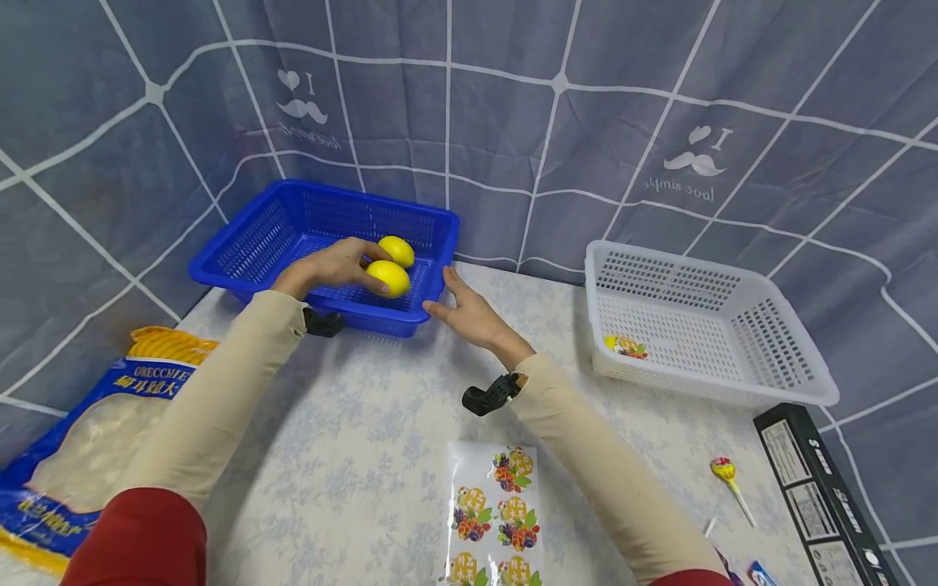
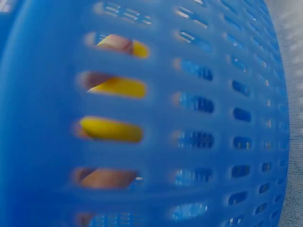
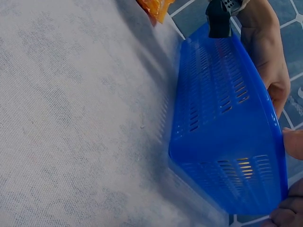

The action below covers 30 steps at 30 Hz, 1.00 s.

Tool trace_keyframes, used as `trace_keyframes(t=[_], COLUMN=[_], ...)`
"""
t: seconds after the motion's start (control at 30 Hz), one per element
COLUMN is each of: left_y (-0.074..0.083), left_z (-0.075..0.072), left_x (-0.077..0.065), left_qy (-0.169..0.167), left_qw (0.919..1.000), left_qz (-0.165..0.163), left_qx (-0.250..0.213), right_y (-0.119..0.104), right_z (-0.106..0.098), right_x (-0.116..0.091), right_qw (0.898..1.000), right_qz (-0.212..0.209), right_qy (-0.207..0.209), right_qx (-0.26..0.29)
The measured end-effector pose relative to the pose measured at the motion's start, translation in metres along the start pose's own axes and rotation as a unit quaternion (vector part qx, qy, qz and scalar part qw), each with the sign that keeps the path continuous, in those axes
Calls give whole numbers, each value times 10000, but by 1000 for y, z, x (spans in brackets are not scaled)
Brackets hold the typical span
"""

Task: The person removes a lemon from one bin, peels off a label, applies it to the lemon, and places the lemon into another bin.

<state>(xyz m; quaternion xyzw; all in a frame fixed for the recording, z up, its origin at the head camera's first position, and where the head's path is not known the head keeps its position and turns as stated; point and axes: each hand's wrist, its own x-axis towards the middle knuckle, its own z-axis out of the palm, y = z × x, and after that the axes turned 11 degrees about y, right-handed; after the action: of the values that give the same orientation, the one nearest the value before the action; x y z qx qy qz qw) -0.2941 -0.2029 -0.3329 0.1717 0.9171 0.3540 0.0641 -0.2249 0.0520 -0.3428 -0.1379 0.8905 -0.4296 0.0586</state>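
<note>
My left hand (image 1: 339, 262) reaches inside the blue plastic basket (image 1: 227, 281) and holds a yellow lemon (image 1: 390, 281) between thumb and fingers. A second lemon (image 1: 398, 250) lies right behind it, near the basket's right end. Through the slots in the left wrist view, bits of yellow lemon (image 2: 111, 129) and fingers show; the basket wall hides the rest. At the front right corner, my right hand (image 1: 472, 316) holds the basket's rim between thumb and fingers. The right wrist view shows its thumb (image 3: 294, 143) against the rim and the fingers lower down, partly cut off.
A white slotted basket (image 1: 714, 391) with a small fruit-print sticker (image 1: 626, 347) inside stands to the right. A sheet of fruit stickers (image 1: 494, 513) lies in front. The orecchiette bag (image 1: 95, 456) is at left; a lollipop (image 1: 733, 488) and a black box (image 1: 824, 496) are at right.
</note>
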Motion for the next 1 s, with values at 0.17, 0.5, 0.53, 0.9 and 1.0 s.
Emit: trace_keyframes(t=[0.17,0.5,0.53,0.9,1.0], left_y=[1,9,11,35,40], left_z=[-7,-14,-14,-4,1], left_x=[-5,-16,-17,-22,-22], left_qy=[708,1339,1341,1317,1260], left_qw=[9971,9862,9860,9853,9859], left_qz=[-116,-184,-134,279,296], left_qx=[-251,-958,-981,-1054,-1063], right_y=[1,0,0,-1,1], right_z=[1,1,0,-2,-2], right_x=[0,1,0,-1,-1], right_qw=[10000,9999,9999,10000,10000], right_qz=[23,75,72,84,48], right_qy=[5,14,26,51,78], right_qx=[52,142,127,-17,16])
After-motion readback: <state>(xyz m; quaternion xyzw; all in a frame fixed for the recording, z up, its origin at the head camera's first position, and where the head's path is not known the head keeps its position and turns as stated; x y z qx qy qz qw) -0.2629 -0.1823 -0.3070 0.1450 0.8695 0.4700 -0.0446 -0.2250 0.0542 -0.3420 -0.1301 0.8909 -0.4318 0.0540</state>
